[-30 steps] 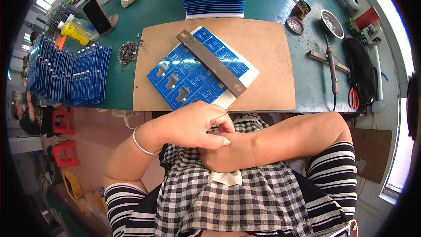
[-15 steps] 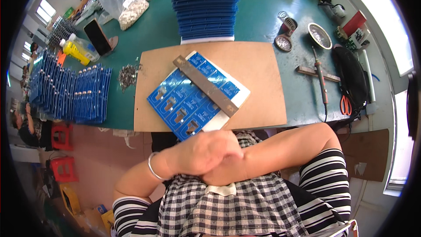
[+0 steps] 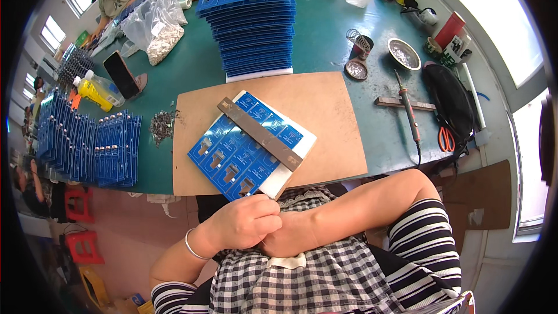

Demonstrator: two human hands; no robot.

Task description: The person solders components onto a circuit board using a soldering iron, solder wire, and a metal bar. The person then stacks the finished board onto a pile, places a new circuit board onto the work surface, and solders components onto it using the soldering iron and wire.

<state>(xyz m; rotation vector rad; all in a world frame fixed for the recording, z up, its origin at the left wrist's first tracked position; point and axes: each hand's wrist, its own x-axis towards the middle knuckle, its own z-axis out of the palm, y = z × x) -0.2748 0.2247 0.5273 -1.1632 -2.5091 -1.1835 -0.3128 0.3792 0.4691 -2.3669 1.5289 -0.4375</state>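
The blue circuit panel point(image 3: 235, 154) lies on a white backing slab on the brown work board point(image 3: 325, 110), turned diagonally so that its near corner overhangs the board's front edge toward the person. A flat metal bar point(image 3: 260, 134) rests across the panel; its long axis runs from upper left to lower right, and its lower end sits close to that near corner.

Both hands are off the bench, drawn in against the chest just below the board's front edge. The left hand point(image 3: 247, 221) is curled over the right hand point(image 3: 285, 241), the 2 pressed together; the left fingers are folded closed, and whether they pinch anything small cannot be told. The right fingers are hidden beneath the left hand, so their spread cannot be told either.

The panel lies straight ahead of and above the hands, and its near corner is just beyond the left knuckles, making the left hand the nearer 1.

Open board surface lies right of the panel. Beyond the board's right edge are a soldering iron point(image 3: 407, 107) and red-handled scissors point(image 3: 446, 138). At the far edge stands a tall stack of blue panels point(image 3: 253, 23); to the left lie a small heap of metal parts point(image 3: 161, 125) and racked blue panels point(image 3: 87, 145).
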